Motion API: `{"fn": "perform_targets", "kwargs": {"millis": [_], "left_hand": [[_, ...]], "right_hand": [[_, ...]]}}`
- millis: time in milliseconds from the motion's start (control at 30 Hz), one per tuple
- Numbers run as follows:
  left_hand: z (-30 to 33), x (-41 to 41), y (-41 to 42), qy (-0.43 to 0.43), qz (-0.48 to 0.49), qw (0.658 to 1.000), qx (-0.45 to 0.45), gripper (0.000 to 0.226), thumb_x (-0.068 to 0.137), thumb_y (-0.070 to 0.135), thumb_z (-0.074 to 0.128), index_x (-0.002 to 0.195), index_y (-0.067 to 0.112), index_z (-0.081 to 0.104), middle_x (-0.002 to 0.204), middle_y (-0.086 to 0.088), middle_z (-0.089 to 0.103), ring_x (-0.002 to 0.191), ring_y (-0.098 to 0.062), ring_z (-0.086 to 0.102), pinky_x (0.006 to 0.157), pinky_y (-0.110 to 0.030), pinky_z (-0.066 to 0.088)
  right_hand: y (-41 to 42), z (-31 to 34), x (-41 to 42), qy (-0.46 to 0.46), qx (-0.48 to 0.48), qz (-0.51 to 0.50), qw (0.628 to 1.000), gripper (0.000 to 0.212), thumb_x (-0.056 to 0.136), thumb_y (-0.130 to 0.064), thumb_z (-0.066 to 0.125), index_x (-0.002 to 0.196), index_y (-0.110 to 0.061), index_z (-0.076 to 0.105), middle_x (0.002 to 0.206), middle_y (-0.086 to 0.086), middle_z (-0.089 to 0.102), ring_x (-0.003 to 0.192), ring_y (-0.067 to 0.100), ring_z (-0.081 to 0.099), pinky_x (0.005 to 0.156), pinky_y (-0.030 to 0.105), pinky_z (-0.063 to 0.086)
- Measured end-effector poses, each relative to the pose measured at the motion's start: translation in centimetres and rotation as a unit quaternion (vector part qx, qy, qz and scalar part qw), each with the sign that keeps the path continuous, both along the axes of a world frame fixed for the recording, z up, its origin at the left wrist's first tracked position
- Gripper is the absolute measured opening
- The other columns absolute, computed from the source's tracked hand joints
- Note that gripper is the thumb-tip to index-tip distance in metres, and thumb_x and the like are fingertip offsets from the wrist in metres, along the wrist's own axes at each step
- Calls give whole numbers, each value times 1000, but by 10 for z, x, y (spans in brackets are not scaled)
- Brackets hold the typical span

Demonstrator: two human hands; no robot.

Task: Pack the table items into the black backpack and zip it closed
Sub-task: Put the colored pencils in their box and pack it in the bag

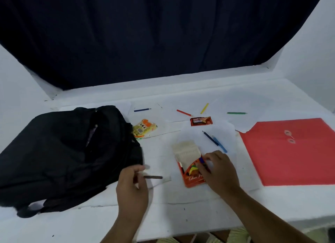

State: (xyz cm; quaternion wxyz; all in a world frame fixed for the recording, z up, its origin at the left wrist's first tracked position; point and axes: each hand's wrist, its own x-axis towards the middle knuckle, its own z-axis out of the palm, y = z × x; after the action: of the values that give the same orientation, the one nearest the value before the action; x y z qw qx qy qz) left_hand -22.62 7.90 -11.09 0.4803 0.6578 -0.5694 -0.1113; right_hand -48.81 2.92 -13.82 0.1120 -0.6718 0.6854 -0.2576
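Head view: left grip [133,179] pinches brown pencil [153,177] — pencil box [190,167] just right.

red folder [290,152] cropped right, snack label [200,120] blurred

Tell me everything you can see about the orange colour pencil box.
The orange cardboard colour pencil box lies flat on the white table, its pale flap folded open toward the far side. Several pencils stand inside, tips showing. Cursive white lettering crosses its front. The right hand rests on its right edge, fingers at a pencil.
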Motion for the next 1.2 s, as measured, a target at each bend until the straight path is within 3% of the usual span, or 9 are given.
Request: {"fn": "perform_targets", "kwargs": {"millis": [200,300,400,533,633,833,1000,1100,1200], "left_hand": [[21,-32,-41,261,-30,964,33,16,91,-6,65,96,9,62,88,-14,64,77,-13,60,76,-14,50],[19,-48,-67,282,-59,956,54,21,88,-8,68,99,9,61,87,-13,67,77,-11,65,77,-21,54],[13,-67,-91,251,-82,962,75,24,88,-10,67,94,13,62,84,-11,69,68,-2,65,67,-14,53],[-2,-88,-119,156,-113,974,119,25,86,-1,72,89,22,65,84,1,73,78,-8,70,73,-25,57],[-8,-100,-131,93,-157,974,132,16,88,5,73,91,20,67,85,10,70,80,0,67,69,-11,52],[-16,-101,-140,-44,-281,952,117,21,73,5,84,90,10,73,87,9,68,83,14,58,71,0,40],[-31,-95,-137,-113,-287,950,40,24,72,29,82,83,12,69,89,8,62,82,-3,54,73,-10,42],[-34,-98,-139,-195,-357,914,-8,19,85,35,63,81,21,75,91,11,67,90,-2,55,79,-13,41],[-39,-97,-144,-230,-411,879,-78,26,84,29,57,75,16,78,82,0,74,88,-11,55,80,-28,43]], "right_hand": [[-1,-1,-6,-36,-8,17,999,47,89,-59,56,118,-23,63,112,-10,63,98,2,53,78,12,40],[0,-4,-9,-49,-8,26,998,43,88,-50,62,122,-23,61,114,-12,62,101,1,50,80,10,37],[-1,-8,-12,-83,-8,30,996,30,90,-39,63,116,-22,63,109,-10,63,101,1,52,85,14,46],[-1,-9,-13,-112,-5,26,993,28,88,-42,58,107,-23,64,102,-11,63,97,3,58,85,16,50],[-3,-8,-12,-110,-6,27,994,42,82,-53,45,103,-22,66,98,-11,63,93,2,56,84,16,49],[-4,-7,-13,-122,-5,20,992,30,81,-45,53,97,-23,64,94,-13,62,88,3,57,79,16,49],[-3,-5,-12,-133,3,15,991,31,79,-45,55,98,-23,65,95,-12,63,89,3,57,81,15,49],[-3,-4,-11,-130,16,9,991,31,78,-46,54,98,-25,65,96,-14,63,89,2,57,83,14,48],[-3,-5,-10,-133,16,7,991,27,77,-41,57,97,-24,66,95,-14,63,88,4,58,83,17,51]]}}
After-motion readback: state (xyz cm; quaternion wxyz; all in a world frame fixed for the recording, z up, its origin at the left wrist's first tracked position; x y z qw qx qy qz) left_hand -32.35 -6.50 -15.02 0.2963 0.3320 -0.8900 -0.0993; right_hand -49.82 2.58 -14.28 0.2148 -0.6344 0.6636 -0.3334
